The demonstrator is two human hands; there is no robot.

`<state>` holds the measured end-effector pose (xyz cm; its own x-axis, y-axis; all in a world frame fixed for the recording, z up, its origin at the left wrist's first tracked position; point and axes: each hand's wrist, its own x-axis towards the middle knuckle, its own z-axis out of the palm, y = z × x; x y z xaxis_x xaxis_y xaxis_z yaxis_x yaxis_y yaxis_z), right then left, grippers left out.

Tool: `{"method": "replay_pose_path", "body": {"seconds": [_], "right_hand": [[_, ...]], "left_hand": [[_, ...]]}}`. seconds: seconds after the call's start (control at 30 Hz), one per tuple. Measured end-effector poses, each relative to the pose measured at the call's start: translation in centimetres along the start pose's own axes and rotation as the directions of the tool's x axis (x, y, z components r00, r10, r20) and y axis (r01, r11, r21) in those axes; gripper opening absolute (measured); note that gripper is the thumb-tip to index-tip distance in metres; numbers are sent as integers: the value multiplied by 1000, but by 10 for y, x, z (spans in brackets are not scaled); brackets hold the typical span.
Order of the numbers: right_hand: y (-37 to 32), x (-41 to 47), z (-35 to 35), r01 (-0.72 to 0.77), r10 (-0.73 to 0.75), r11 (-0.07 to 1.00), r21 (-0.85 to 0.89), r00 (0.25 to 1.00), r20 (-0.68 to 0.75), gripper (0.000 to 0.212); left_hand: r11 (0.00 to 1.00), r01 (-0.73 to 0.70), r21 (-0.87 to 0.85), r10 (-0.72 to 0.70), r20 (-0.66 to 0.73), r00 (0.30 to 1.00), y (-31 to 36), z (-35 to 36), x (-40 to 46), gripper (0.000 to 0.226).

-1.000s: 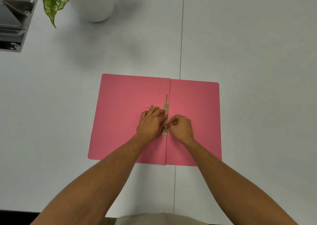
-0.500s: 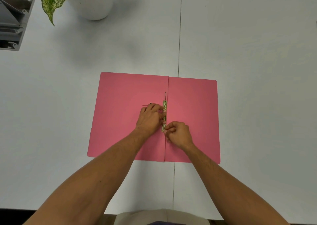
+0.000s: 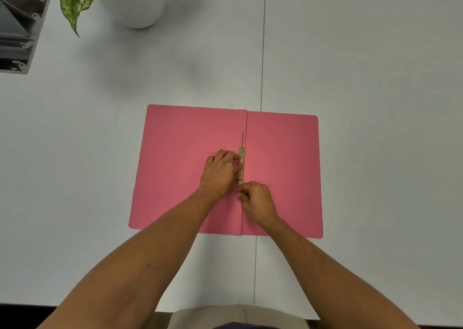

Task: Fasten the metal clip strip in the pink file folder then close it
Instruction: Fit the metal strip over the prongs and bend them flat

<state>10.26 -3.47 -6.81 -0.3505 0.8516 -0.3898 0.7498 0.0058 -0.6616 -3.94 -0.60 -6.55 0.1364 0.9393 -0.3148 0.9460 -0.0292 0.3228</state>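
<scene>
A pink file folder [image 3: 180, 138] lies open and flat on the white table. Along its centre fold runs a brass-coloured metal clip strip [image 3: 241, 151], with a thin prong sticking out beyond its far end. My left hand [image 3: 220, 170] rests on the left flap, its fingertips pressing on the middle of the strip. My right hand [image 3: 255, 198] pinches the strip's near end, hiding that end. A thin metal prong [image 3: 213, 153] pokes out to the left from under my left fingers.
A white plant pot [image 3: 135, 2] with a speckled green leaf [image 3: 75, 0] stands at the back left. A grey tray rack [image 3: 20, 27] sits at the far left edge. A seam [image 3: 262, 52] runs down the table's middle. The near table edge is below my forearms.
My right hand has slid toward me along the strip to its near end. My left hand has stayed on the strip's middle. The view shifted slightly.
</scene>
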Motion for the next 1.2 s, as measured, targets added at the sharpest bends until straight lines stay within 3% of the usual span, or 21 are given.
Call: {"method": "replay_pose_path", "body": {"seconds": [0.13, 0.3, 0.47, 0.77, 1.2], "right_hand": [[2, -3, -1, -63, 68, 995, 81, 996, -63, 24], [6, -3, 1, -49, 49, 999, 2, 996, -78, 13], [3, -3, 4, -22, 22, 1000, -4, 998, -52, 14], [2, -4, 0, 137, -129, 943, -304, 991, 47, 19], [1, 1, -17, 331, -241, 815, -476, 940, 240, 31]], "left_hand": [[1000, 1, -3, -1, -7, 1000, -1, -1, 1, 36], [1000, 2, -6, -2, -2, 1000, -1, 0, 1, 37], [1000, 4, 3, -3, -4, 1000, 0, 0, 1, 38], [1000, -7, 15, 7, -3, 1000, 0, -1, 0, 37], [1000, 3, 27, -3, 5, 1000, 0, 0, 1, 35]]}}
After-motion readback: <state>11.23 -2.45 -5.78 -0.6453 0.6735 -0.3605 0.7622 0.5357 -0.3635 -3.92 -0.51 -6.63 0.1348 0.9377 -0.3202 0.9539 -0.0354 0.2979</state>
